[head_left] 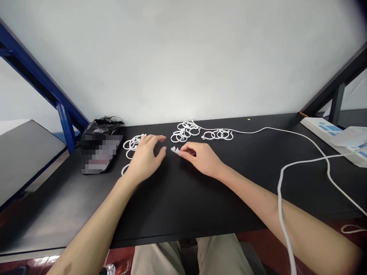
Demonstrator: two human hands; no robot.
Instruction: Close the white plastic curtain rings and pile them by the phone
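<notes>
My right hand [200, 156] pinches a small white plastic clip [175, 150] between thumb and fingertips, a little above the black table. Facing it from the left, my left hand [147, 156] has thumb and fingers apart with nothing between them. White rings [132, 143] lie beside and partly behind my left hand, which hides some of them. Another heap of white rings [183, 132] sits behind the clip. Farther right lies a short row of overlapping white rings [219, 134].
A blurred-out phone-like slab [101, 154] and a crumpled black plastic bag [103, 124] are at the left. A white cable [279, 183] loops across the right side and over my right forearm. A white power strip [329, 133] lies at the far right. A pale wall [183, 61] rises behind the table [183, 202].
</notes>
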